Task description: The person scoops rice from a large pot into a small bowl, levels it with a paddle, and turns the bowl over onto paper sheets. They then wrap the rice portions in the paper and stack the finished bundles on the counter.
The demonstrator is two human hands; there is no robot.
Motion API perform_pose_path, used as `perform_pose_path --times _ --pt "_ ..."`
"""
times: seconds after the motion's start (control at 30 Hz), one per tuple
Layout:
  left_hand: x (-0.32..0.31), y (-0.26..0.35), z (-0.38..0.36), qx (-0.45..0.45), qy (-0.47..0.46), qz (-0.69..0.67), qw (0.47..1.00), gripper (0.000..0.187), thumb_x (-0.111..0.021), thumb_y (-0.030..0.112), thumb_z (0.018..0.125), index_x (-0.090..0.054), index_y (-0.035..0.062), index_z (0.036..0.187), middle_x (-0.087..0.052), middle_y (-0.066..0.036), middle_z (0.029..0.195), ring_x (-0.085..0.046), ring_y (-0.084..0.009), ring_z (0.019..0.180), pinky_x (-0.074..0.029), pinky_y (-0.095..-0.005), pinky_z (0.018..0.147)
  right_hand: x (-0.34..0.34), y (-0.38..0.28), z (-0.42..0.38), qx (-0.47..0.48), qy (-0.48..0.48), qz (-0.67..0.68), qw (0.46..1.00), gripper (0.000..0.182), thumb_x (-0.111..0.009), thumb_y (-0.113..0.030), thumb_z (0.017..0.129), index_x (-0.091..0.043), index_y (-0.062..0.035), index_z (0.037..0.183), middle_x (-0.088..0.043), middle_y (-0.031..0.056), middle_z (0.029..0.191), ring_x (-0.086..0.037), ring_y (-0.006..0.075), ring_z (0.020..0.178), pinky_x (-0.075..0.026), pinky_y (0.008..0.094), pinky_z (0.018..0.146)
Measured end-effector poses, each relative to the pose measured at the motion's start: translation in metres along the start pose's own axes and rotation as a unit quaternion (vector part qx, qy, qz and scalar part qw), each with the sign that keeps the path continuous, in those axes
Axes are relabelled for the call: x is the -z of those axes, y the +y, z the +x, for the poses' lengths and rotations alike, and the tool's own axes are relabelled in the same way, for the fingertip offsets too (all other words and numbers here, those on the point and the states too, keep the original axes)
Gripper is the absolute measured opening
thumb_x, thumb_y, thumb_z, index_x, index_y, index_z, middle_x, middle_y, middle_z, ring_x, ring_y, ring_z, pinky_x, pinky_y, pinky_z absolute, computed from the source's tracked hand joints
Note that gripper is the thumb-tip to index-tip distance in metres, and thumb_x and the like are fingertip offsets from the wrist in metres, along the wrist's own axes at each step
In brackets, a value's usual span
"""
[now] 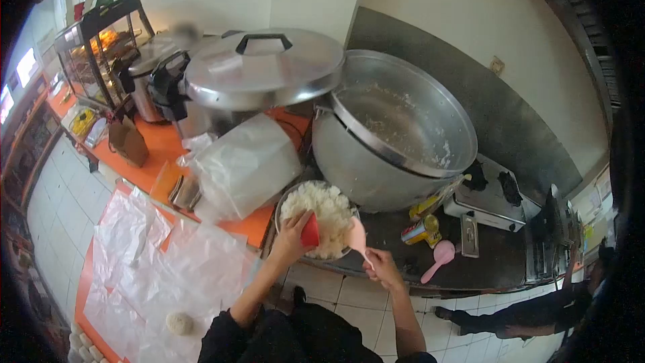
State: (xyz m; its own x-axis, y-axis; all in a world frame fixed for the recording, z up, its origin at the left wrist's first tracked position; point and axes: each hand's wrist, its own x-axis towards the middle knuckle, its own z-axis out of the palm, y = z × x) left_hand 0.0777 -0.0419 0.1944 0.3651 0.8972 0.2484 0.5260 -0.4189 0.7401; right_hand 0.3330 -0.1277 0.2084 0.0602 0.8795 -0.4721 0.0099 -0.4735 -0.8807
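A metal bowl (277, 211) heaped with white rice (316, 203) stands at the counter's front edge. My left hand (293, 240) grips a small red cup (310, 231) over the left part of the rice; what is in the cup is hidden. In my right hand (385, 270) is a pink rice paddle (357, 234), its blade at the right side of the rice. Behind the bowl stands a big, open aluminium pot (356, 161) with rice grains stuck inside. On the plastic sheet (148, 269) at left sits a round rice mound (179, 323).
A large rice cooker with a metal lid (269, 67) and a plastic bag (248, 168) stand behind left. To the right are a yellow can (422, 231), a pink scoop (441, 255), a metal tray (469, 235) and a stove (494, 195). Another person (531, 309) is at far right.
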Motion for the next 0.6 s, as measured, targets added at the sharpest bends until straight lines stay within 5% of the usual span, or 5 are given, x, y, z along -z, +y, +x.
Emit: perform_pose_path --times 0.07,0.17,0.2,0.3,0.6 --pt "-0.002 -0.003 0.008 -0.006 0.004 -0.016 1.0 0.09 -0.082 0.013 0.053 -0.039 0.0075 0.132 -0.042 -0.018 0.132 -0.039 -0.0379 0.12 -0.035 -0.0418 0.101 0.003 -0.005 0.012 -0.011 -0.035 -0.053 0.998 0.036 -0.048 -0.024 0.094 -0.053 -0.0002 0.121 -0.048 -0.0002 0.064 -0.041 0.0058 0.049 -0.034 0.0229 0.041" --pt "-0.002 -0.004 0.011 -0.004 -0.002 -0.062 0.998 0.09 -0.082 0.012 0.053 -0.039 0.0076 0.132 -0.043 -0.017 0.131 -0.039 -0.0367 0.121 -0.035 -0.0415 0.101 -0.005 0.004 0.04 0.044 -0.062 -0.197 0.977 0.037 -0.05 -0.025 0.093 -0.056 0.0018 0.117 -0.052 0.0019 0.065 -0.044 0.0089 0.051 -0.039 0.0266 0.047" --pt "-0.004 -0.003 0.012 0.0 0.0 -0.055 0.999 0.09 -0.082 0.012 0.053 -0.04 0.0076 0.132 -0.044 -0.017 0.131 -0.04 -0.0363 0.121 -0.035 -0.0414 0.101 -0.008 0.004 0.044 0.078 -0.066 -0.253 0.962 0.035 -0.052 -0.024 0.091 -0.058 0.0025 0.113 -0.06 0.0087 0.068 -0.053 0.0143 0.055 -0.045 0.0311 0.055" --pt "-0.013 -0.002 0.014 0.009 0.005 -0.045 0.999 0.09 -0.082 0.012 0.053 -0.04 0.008 0.132 -0.045 -0.016 0.13 -0.04 -0.0358 0.121 -0.035 -0.0412 0.101 -0.023 0.014 0.048 0.196 -0.041 -0.262 0.944 0.026 -0.053 -0.015 0.09 -0.06 0.0057 0.104 -0.054 0.0007 0.063 -0.044 0.0065 0.055 -0.037 0.0261 0.048" --pt "-0.025 0.008 0.015 0.022 0.013 -0.023 0.999 0.092 -0.083 0.016 0.054 -0.038 0.0073 0.133 -0.043 -0.016 0.133 -0.04 -0.0371 0.12 -0.035 -0.0422 0.101 -0.03 0.006 0.034 0.205 -0.048 -0.279 0.937 0.029 -0.054 -0.014 0.088 -0.058 0.0046 0.109 -0.059 0.0144 0.066 -0.051 0.0109 0.06 -0.044 0.0306 0.057"
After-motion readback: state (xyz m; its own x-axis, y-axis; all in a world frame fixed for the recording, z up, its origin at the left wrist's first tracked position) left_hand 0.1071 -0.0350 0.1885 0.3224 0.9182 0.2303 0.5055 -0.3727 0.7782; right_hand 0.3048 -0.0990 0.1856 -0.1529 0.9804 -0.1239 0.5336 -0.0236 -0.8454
